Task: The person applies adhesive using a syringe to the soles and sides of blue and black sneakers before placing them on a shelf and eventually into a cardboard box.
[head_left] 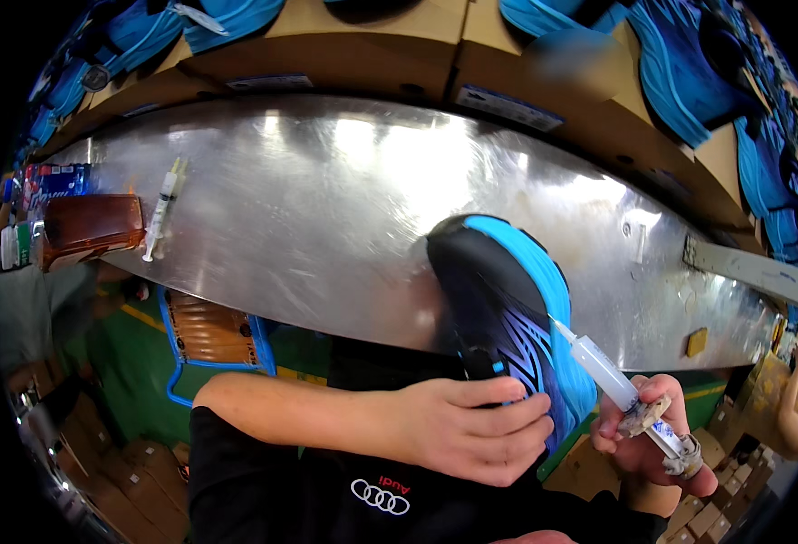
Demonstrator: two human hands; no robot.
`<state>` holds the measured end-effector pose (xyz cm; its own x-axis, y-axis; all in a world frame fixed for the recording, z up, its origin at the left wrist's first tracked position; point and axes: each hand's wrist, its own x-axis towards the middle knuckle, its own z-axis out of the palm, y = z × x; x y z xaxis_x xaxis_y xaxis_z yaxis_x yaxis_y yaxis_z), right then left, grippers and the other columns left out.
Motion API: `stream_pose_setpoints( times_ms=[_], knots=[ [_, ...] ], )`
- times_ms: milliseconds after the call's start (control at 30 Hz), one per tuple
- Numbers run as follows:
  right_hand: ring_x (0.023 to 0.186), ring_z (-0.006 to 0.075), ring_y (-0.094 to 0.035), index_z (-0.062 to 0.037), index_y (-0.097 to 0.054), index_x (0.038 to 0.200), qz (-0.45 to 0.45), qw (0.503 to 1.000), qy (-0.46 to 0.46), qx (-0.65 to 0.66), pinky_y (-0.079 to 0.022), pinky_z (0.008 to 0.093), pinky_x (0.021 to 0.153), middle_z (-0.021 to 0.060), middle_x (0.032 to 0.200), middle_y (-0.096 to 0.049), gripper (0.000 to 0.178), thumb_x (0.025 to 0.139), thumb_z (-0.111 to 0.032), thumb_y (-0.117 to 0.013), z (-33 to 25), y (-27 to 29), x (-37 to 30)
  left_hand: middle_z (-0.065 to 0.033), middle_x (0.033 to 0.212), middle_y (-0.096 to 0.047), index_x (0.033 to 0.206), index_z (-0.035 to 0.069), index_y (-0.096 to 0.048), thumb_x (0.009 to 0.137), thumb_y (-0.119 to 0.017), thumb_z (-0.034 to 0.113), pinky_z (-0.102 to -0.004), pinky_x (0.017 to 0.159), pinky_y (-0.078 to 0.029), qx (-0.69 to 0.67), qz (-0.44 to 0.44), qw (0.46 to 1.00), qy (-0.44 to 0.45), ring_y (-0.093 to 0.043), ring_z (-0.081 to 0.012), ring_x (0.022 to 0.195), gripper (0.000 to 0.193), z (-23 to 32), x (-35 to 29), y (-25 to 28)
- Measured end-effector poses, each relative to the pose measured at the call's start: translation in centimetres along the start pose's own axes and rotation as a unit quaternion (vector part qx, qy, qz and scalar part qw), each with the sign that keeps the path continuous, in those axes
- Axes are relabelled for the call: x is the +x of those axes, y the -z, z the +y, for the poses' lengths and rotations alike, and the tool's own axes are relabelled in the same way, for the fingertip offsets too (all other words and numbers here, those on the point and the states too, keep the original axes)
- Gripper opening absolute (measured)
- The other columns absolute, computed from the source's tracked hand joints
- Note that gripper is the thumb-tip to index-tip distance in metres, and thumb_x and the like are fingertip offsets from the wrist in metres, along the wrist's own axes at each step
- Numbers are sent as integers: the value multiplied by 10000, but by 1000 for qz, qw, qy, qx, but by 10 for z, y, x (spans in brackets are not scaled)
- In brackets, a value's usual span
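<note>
Shoe (494, 272) over bench's (308, 227) near edge.
Left hand (471, 431) on it, right hand's (639, 458) syringe (605, 372) rightward; second syringe (160, 210) far left on bench; cartons (362, 63) behind, more shoes (675, 72) atop.

Blue-framed seat (208, 337) on green floor (127, 372); cardboard boxes (149, 476) nearby.

Smooth plastic syringe (604, 369), glossy metal table (308, 218), matt cardboard boxes (353, 71)
</note>
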<state>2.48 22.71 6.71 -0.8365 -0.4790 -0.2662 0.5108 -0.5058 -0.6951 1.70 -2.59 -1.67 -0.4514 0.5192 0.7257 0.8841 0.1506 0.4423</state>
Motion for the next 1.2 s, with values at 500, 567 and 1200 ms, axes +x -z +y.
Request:
stream_pose_setpoints(
  times_ms=[500, 567, 1200],
  knots=[
    [1011, 227, -505, 39, -324, 1316, -7, 997, -23, -79, -385, 305, 855, 153, 1075, -498, 1124, 610, -731, -737, 9, 21, -94, -11, 1145, -602, 1002, 177, -537, 787, -655, 157, -472, 1058, -338, 99, -71, 992, 17, -570, -216, 1113, 246, 9, 3, 7],
    [999, 222, -508, 41, -328, 1313, 2, 997, -8, -82, -385, 303, 853, 151, 1071, -499, 1126, 606, -734, -738, 12, 20, -101, -7, 1136, -607, 1026, 179, -528, 784, -658, 147, -476, 1065, -331, 107, -81, 991, 9, -575, -224, 1107, 276, 7, 4, 9],
    [903, 207, -523, -15, -432, 1285, -45, 968, 71, -236, -357, 305, 801, 126, 1087, -579, 1079, 518, -663, -826, 28, 34, -119, -60, 1172, -588, 1060, 148, -541, 752, -680, 125, -488, 970, -403, 103, -126, 986, -16, -581, -262, 1084, 338, 6, 10, 16]
  ],
)
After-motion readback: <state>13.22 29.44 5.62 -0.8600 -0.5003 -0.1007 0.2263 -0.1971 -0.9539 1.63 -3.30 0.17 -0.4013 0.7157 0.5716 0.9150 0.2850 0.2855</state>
